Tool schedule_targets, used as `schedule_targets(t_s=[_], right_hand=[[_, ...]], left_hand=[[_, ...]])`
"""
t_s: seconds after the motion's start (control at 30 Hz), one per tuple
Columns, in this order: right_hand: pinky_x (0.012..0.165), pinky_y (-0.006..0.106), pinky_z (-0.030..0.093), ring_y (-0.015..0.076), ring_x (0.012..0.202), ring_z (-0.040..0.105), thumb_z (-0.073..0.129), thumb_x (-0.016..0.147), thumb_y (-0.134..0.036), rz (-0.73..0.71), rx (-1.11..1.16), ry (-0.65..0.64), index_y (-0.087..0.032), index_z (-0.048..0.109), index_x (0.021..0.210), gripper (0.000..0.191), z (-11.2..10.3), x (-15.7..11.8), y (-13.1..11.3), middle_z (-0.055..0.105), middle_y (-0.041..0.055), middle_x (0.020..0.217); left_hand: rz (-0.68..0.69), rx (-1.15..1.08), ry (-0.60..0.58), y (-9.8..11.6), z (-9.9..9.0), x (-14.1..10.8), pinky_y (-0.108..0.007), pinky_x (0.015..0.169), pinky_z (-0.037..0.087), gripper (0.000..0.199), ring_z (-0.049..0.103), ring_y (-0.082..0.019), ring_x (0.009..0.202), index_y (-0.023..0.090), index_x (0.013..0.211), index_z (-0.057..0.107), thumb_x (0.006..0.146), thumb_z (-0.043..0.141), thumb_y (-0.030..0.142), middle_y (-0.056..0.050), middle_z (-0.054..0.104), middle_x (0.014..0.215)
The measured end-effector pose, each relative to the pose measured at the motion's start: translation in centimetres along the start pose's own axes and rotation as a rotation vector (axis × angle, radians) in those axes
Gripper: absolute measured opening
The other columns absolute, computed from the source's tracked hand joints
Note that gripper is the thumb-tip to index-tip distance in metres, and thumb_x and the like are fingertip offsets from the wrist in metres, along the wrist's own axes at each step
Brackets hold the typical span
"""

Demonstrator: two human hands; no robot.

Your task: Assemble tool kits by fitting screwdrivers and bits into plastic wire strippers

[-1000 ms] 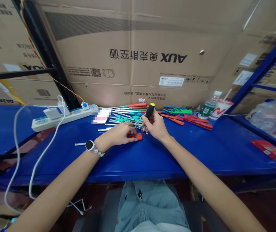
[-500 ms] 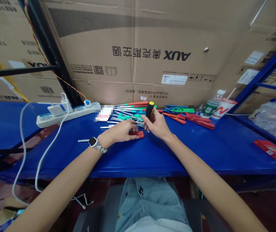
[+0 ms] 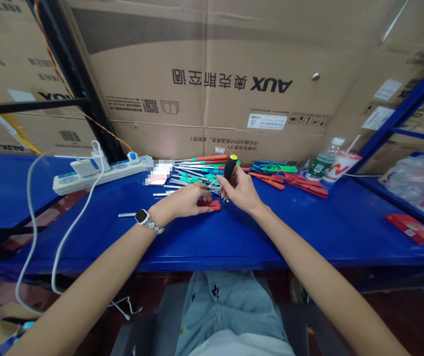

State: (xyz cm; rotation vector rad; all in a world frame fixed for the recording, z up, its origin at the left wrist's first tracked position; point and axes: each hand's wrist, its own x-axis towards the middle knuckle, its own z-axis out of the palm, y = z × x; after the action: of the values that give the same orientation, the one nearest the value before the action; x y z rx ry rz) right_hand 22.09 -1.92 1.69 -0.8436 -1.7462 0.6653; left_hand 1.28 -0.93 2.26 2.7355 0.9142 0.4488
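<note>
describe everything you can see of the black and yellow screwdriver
The screwdriver has a thick black handle, plastic or rubber by its look, with a yellow end on top. It stands nearly upright above the blue table, its lower end towards the red piece under the left hand. The fingers of the right hand grip the handle. Its tip is too small to make out.

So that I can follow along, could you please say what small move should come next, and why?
Probably a light downward press of the screwdriver: the right hand holds it steeply over the end of the red piece, which the left hand steadies. Whether the tip touches is too small to tell.
</note>
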Motion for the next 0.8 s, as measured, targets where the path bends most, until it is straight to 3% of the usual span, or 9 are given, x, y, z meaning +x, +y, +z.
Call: schedule_targets(t_s=[0.8], right_hand=[[0.051, 0.035, 0.056, 0.0192, 0.053, 0.064, 0.064, 0.092, -0.061, 0.066, -0.001, 0.007, -0.027, 0.049, 0.096, 0.037, 0.08, -0.06, -0.12, 0.064, -0.0012, 0.069]], left_hand=[[0.006, 0.019, 0.021, -0.06, -0.02, -0.13, -0.032, 0.073, 0.046, 0.033, 0.064, -0.021, 0.083, 0.019, 0.092, 0.074, 0.092, 0.066, 0.051, -0.009, 0.071, 0.099]])
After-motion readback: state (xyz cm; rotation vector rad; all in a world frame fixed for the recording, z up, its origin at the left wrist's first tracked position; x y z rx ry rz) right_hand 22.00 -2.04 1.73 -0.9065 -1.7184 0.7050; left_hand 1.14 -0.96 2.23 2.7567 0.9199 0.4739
